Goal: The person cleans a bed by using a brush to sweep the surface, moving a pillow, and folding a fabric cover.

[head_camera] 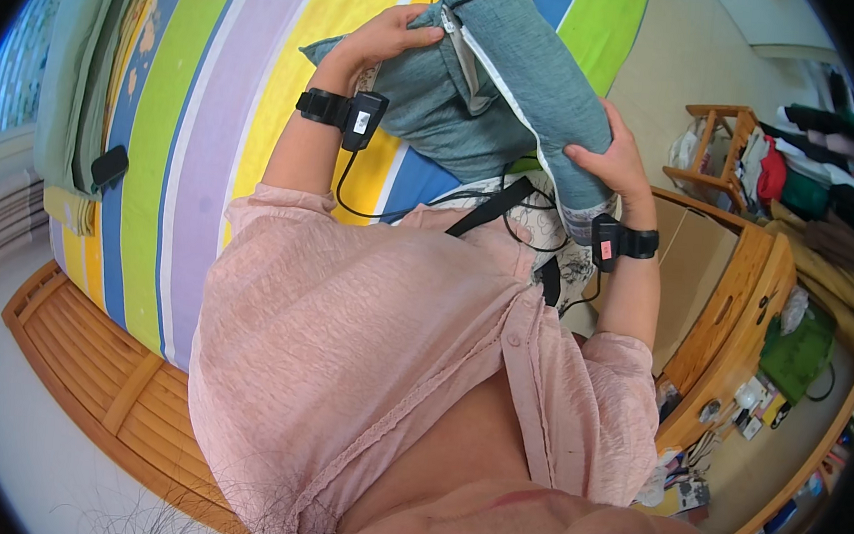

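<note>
A teal fabric cover (445, 129) with a white zipper edge lies partly in the lap and partly over the striped bedsheet (215, 85). My left hand (396, 37) grips it near its upper end, thumb beside the zipper's pull. A long, padded-looking teal section (547, 73) runs down to the right, and my right hand (609, 157) holds its lower end, thumb on top and the fingers behind it. The zipper gap stands apart between the two teal parts, showing a pale lining. Each wrist bears a black strapped device with a cable.
Black cables (507, 198) cross the lap. Folded green bedding (84, 82) and a dark phone-like object (110, 165) lie at the bed's left. A slatted wooden headboard (117, 386) stands lower left. Right are a cardboard box (687, 265), a wooden cabinet (739, 322), a wooden stool (711, 150) and piled clothes (818, 170).
</note>
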Tool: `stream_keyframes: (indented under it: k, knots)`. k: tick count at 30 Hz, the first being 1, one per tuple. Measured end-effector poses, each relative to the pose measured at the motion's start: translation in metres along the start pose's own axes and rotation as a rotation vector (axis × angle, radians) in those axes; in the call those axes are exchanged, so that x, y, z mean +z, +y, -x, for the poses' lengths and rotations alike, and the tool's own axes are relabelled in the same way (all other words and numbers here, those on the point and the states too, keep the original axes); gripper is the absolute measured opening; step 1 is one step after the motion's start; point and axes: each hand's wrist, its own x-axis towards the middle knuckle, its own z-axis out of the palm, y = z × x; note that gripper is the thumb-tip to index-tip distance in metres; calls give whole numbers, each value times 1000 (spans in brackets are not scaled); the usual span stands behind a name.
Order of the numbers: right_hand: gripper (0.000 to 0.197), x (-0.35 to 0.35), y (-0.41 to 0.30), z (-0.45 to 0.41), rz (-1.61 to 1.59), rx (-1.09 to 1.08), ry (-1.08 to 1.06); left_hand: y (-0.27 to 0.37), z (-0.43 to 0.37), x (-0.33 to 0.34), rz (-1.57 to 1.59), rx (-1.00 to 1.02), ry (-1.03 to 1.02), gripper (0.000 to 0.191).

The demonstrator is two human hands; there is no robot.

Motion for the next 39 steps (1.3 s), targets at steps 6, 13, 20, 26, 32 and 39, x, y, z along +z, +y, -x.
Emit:
stream_keyframes:
  k: [6,13,20,26,32,39]
  knots:
    - [77,1,0,1,-3,8,5,-1,-5,4,-38,-3,33,42]
    - [76,0,7,2,44,-13,28,-4,-11,7,-38,-26,51,43]
    - [75,-2,-6,-3,108,-31,14,2,-6,3,-103,-56,105,45]
    - [72,-11,-16,-5,255,-79,42,0,-9,9,-156,-29,142,46]
    - [71,-15,-27,-9,323,-131,57,-7,-9,5,-167,-9,147,47]
    - [71,-19,-34,-11,405,-122,66,-11,-11,4,-180,28,153,47]
